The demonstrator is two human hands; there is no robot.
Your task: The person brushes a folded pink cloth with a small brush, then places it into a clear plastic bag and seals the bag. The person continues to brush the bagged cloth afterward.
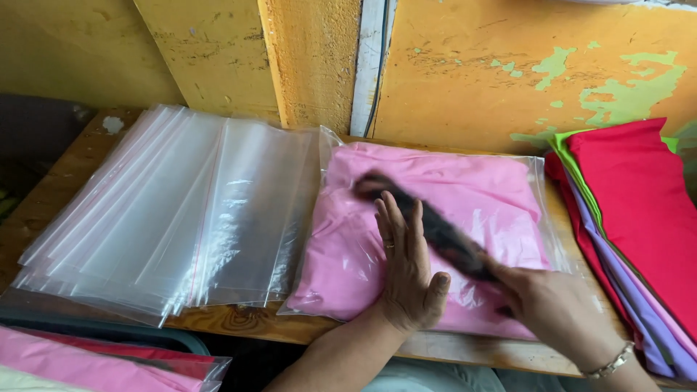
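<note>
Head view. Bag (435, 218) of clear plastic, filled with a folded pink cloth, lies flat on the wooden counter (239, 323) right of its middle, reaching from near the back wall to the front edge. Left hand (408, 265) lies open on it, palm down and fingers together, near the bag's front half; the flat press appears meant to pin the bag and push air out. It grips nothing. Right hand (555, 305) sits at the bag's front right corner, closed round the near end of a dark stick (428, 225), which runs slantwise across the pink surface toward the back; the stick is motion-blurred, so its make cannot be told. Laid low on the plastic, it seems to serve for smoothing.

Empty bags (174, 210), clear and fanned in overlapping layers, cover the counter's left half, just beside the filled bag, within easy reach. Folded cloths (632, 218) in red, green and lilac are stacked at the right edge. More bagged pink cloth (94, 363) sits below the front left corner.
</note>
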